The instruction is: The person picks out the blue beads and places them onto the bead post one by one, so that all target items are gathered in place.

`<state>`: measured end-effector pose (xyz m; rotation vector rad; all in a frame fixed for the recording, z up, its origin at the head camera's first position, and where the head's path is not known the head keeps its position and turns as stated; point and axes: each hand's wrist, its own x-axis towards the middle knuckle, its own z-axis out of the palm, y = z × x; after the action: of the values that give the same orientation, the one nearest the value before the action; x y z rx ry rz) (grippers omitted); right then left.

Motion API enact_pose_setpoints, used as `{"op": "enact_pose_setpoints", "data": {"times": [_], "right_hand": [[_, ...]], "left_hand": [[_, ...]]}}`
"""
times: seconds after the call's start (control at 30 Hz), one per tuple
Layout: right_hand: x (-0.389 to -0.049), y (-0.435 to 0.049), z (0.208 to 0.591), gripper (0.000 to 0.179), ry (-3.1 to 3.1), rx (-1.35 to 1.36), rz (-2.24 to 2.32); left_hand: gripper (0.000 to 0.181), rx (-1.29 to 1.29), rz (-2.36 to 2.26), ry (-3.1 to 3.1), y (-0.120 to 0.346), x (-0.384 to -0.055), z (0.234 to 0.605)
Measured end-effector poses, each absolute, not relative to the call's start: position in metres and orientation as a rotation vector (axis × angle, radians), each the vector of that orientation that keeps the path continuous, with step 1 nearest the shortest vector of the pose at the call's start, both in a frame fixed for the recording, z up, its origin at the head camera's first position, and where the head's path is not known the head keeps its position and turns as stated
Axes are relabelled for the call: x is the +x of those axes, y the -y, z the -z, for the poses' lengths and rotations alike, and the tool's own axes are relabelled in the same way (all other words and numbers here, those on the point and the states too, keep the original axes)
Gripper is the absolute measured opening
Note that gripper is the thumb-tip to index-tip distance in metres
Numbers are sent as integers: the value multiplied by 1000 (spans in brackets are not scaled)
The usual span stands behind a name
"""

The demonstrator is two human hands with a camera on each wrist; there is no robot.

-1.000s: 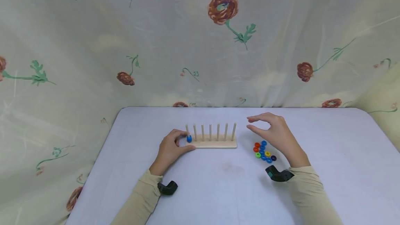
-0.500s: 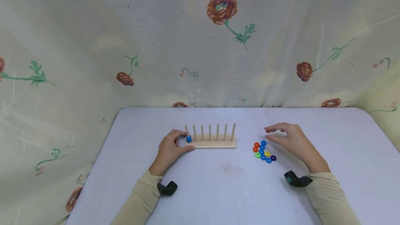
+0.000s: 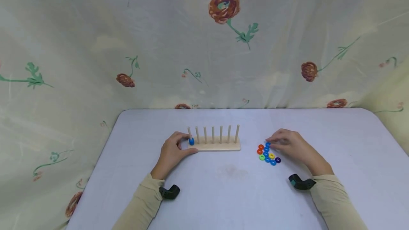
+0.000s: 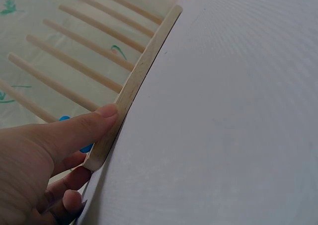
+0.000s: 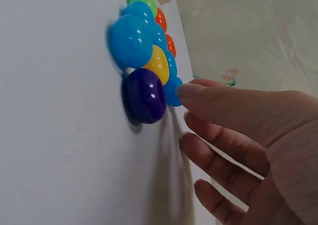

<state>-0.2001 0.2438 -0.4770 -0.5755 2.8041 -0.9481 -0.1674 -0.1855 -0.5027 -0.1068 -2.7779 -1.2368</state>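
Note:
My left hand (image 3: 172, 150) grips the left end of a wooden peg stand (image 3: 220, 147), thumb along the front edge in the left wrist view. Blue beads (image 3: 191, 141) sit low on the leftmost peg, partly hidden by the thumb in the left wrist view. On the right, my right hand (image 3: 292, 146) pinches a blue bead (image 5: 173, 92) at the far end of a loose bead group, between thumb and index finger. Its other fingers are loosely bent. The bead still lies among the others.
Beside the right hand lie red (image 3: 260, 151), green (image 3: 262, 157), yellow (image 3: 271, 155), dark purple (image 3: 278, 160) and several blue beads. They rest on a white-covered table (image 3: 223, 194). A flowered cloth (image 3: 159, 45) hangs behind it.
My right hand first moved right, away from the stand, then came down to the beads, and its thumb and index finger closed on a blue one. The left hand stayed on the stand.

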Motion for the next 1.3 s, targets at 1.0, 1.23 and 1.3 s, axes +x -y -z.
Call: {"op": "enact_pose_setpoints", "data": {"times": [1.0,1.23,1.3], "right_hand": [[-198,-242,477,22,-2922,-470,871],[-198,-243,476,23,-2940,-435,869],[-198,-243,476,24,-2935,-427,865]], "left_hand": [[52,-104,1253,2770,184,-167,501],[52,-100,1257,2770,184,-166,499],[52,-100,1256,2769,184,-167,500]]}}
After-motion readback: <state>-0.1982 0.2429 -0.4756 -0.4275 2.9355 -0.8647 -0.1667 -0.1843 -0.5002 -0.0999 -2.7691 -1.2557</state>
